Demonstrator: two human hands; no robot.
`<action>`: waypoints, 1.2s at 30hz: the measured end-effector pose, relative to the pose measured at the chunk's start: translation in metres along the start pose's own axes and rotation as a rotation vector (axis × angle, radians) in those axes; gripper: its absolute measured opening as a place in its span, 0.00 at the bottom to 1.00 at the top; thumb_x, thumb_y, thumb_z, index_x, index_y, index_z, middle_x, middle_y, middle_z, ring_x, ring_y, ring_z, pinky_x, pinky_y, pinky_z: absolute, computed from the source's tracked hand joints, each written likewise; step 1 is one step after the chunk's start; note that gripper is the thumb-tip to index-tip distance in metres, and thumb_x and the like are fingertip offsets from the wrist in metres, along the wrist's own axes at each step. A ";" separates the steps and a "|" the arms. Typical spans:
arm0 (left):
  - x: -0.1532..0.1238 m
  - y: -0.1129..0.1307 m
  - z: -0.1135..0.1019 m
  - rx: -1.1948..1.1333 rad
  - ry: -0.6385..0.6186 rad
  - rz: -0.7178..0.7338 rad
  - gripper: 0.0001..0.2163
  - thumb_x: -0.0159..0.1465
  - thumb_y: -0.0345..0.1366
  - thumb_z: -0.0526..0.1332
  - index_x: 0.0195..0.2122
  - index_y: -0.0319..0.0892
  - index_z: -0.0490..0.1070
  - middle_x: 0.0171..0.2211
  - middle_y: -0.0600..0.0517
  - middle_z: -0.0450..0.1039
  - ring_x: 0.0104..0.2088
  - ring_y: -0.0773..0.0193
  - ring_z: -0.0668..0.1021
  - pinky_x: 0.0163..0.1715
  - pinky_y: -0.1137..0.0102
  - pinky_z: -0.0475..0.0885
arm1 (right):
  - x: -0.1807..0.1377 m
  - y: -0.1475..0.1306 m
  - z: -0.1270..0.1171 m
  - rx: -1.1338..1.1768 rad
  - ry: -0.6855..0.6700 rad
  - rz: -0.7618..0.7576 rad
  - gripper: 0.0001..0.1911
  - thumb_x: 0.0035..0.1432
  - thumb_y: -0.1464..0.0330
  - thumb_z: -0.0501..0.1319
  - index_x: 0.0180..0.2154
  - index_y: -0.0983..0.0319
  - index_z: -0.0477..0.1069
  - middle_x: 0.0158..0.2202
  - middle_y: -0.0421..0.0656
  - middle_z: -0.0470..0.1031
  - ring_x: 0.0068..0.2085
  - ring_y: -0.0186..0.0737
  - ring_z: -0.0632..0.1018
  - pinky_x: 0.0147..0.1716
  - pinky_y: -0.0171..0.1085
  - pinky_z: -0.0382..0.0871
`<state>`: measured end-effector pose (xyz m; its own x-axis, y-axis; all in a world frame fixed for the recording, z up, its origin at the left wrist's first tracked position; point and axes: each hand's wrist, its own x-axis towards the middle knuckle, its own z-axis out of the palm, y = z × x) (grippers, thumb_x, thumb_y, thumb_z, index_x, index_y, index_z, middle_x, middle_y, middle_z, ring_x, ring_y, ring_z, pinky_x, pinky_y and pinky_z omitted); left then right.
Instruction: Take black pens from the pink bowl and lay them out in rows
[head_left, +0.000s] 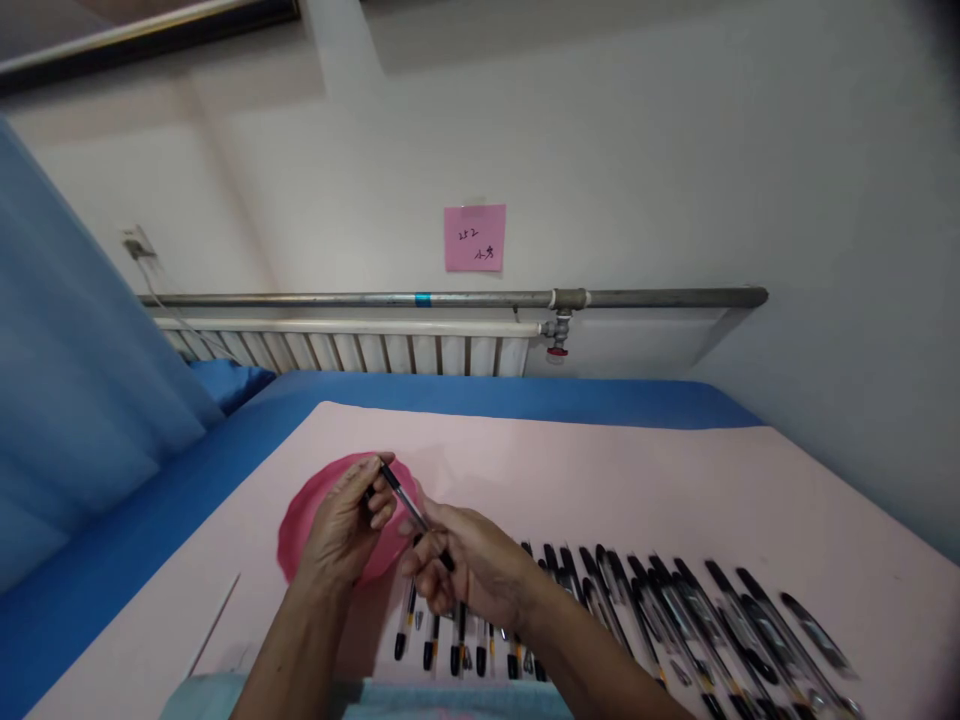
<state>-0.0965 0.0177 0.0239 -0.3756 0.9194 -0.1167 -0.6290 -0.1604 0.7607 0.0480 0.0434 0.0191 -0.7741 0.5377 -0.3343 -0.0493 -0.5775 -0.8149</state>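
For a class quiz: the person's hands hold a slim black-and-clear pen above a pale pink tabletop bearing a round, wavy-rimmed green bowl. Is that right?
Not quite: the round, wavy-rimmed bowl is pink, not green, as the head view shows. The rest stands.

The head view looks forward and down, left hand and right hand near, wall far.

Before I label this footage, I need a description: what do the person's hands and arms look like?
The left hand and right hand are ungloved, with no ring or watch that I can make out. Both forearms are bare, with no sleeve showing.
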 end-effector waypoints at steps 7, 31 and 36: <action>-0.001 0.000 0.001 -0.008 0.007 -0.010 0.09 0.51 0.32 0.66 0.32 0.33 0.73 0.18 0.58 0.57 0.16 0.78 0.58 0.11 0.82 0.52 | 0.001 0.000 0.001 -0.134 0.201 -0.238 0.10 0.45 0.66 0.63 0.28 0.63 0.64 0.20 0.35 0.67 0.19 0.26 0.66 0.17 0.28 0.55; 0.004 0.009 -0.005 -0.068 0.069 -0.022 0.05 0.52 0.26 0.60 0.31 0.33 0.71 0.24 0.52 0.66 0.21 0.72 0.68 0.11 0.80 0.58 | 0.000 0.000 0.001 -0.118 0.158 -0.178 0.07 0.48 0.66 0.58 0.25 0.62 0.61 0.20 0.34 0.64 0.16 0.24 0.61 0.12 0.27 0.49; 0.001 0.002 -0.004 0.085 -0.004 -0.006 0.08 0.50 0.30 0.66 0.30 0.33 0.73 0.21 0.54 0.64 0.20 0.74 0.66 0.11 0.80 0.55 | 0.001 0.001 0.000 -0.211 0.160 -0.175 0.07 0.50 0.66 0.56 0.24 0.62 0.62 0.21 0.35 0.64 0.17 0.26 0.62 0.15 0.29 0.51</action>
<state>-0.1010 0.0171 0.0227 -0.3692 0.9217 -0.1187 -0.5707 -0.1240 0.8117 0.0475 0.0435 0.0178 -0.6553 0.7170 -0.2375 -0.0279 -0.3372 -0.9410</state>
